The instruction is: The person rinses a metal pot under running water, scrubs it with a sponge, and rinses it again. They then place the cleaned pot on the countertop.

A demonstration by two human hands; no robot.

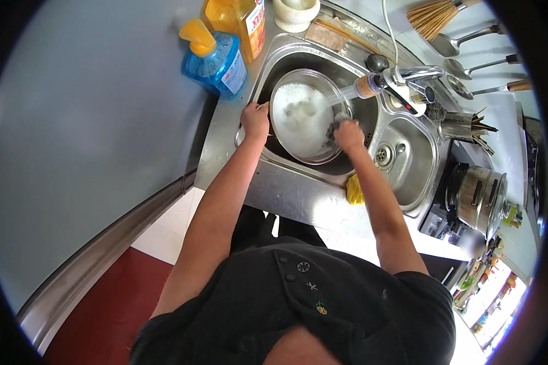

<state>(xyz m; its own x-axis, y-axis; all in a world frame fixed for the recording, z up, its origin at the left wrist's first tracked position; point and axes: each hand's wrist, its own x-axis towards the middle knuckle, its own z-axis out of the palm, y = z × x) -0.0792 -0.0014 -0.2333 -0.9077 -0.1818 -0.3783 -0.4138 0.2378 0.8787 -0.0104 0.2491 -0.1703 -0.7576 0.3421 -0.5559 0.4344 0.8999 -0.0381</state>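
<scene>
A round metal pan point(281, 148) holding cloudy, foamy water sits tilted in the large basin of a stainless steel sink point(267, 157). My left hand point(255, 121) grips the pan at its left side, where a bit of its handle shows. In my right hand point(349, 135) is a grey steel wool scourer point(332, 133), pressed near the pan's right inner wall; it looks blurred. Above that side, the faucet's clear spray head point(347, 93) points into the pan and water runs from it. The pan's underside is hidden.
Blue point(217, 64) and orange point(251, 27) detergent bottles stand left of the sink, a stone mortar point(296, 16) behind it. A yellow cloth point(355, 189) lies on the front edge. Right are the small basin point(413, 169), a chopstick holder point(456, 125) and a steel pot point(472, 194).
</scene>
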